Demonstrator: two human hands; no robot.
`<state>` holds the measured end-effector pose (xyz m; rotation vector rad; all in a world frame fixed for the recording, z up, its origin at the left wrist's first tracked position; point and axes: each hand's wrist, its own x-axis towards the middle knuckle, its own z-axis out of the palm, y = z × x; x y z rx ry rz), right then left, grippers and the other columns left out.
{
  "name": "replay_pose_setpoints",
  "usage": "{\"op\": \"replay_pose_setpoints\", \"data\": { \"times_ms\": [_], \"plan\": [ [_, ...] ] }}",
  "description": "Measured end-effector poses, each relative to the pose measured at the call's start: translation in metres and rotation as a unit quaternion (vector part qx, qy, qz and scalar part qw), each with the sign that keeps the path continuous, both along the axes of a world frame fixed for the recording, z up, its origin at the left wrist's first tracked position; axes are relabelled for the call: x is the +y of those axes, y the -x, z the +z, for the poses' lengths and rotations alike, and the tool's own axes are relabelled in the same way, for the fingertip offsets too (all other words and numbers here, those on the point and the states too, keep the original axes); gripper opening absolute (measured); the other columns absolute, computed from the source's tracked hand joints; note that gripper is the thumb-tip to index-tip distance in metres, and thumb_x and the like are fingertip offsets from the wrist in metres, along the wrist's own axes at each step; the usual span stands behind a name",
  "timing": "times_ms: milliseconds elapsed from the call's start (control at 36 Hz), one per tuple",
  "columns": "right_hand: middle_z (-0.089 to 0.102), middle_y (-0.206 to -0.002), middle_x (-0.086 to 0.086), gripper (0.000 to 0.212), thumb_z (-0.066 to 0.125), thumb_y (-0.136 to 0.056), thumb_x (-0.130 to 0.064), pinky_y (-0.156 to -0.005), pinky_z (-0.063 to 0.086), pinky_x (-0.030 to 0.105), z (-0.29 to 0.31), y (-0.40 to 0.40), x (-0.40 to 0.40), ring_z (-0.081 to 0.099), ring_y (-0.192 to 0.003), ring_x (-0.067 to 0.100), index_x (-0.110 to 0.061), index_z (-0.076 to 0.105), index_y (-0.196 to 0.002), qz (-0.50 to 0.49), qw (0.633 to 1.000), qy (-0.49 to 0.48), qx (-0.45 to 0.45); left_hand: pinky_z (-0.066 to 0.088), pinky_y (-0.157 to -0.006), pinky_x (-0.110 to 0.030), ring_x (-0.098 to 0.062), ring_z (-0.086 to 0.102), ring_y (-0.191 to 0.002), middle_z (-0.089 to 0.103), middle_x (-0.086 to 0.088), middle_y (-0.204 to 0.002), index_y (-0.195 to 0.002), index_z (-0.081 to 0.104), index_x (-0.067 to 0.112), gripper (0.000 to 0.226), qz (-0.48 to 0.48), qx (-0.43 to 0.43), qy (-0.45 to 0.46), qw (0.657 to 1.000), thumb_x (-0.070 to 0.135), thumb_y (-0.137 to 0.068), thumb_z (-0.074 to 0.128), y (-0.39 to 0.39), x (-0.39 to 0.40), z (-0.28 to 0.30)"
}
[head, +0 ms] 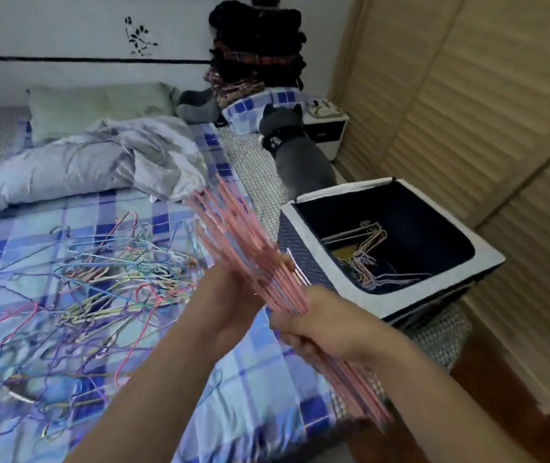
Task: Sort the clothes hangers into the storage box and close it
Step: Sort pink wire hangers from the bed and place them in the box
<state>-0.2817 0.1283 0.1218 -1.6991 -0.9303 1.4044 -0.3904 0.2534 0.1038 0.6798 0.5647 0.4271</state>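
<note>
A: Nearest, the right hand (320, 324) has its fingers curled round the pink hangers (250, 259) low on the bundle. The left hand (243, 289) lies flat against their side, fingers straight.

B: How will they handle?

A: Light, thin, springy, I'd judge; slick enough to fan out, as the tips do. Best gripped low and squeezed together.

B: And beyond?

A: The loose pile (83, 289) tangles on the bed (260, 362). The box (313, 242) stands open just right, a few hangers inside.
</note>
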Motion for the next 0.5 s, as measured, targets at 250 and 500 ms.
{"op": "replay_pose_setpoints", "data": {
  "times_ms": [250, 500],
  "plan": [
    [0.05, -0.059, 0.007, 0.02, 0.06, -0.1, -0.016, -0.039, 0.03, 0.023, 0.046, -0.187, -0.027, 0.036, -0.042, 0.014, -0.012, 0.052, -0.082, -0.017, 0.969, 0.083, -0.231, 0.059, -0.088, -0.038, -0.026, 0.073, -0.086, 0.074, -0.014, -0.103, -0.111, 0.071, 0.006, 0.036, -0.034, 0.083, 0.025, 0.996, 0.024, -0.08, 0.066, -0.035, 0.001, -0.019],
    [0.052, -0.053, 0.006, 0.015, 0.061, -0.098, -0.012, -0.039, 0.033, 0.021, 0.046, -0.314, -0.059, 0.039, -0.038, 0.016, -0.003, 0.058, -0.087, -0.007, 0.913, 0.262, -0.313, 0.055, -0.087, -0.037, -0.024, 0.069, -0.076, 0.072, -0.012, -0.095, -0.106, 0.072, 0.006, 0.03, -0.029, 0.069, 0.096, 0.993, 0.018, -0.079, 0.066, -0.051, 0.017, -0.049]
  ]
}}
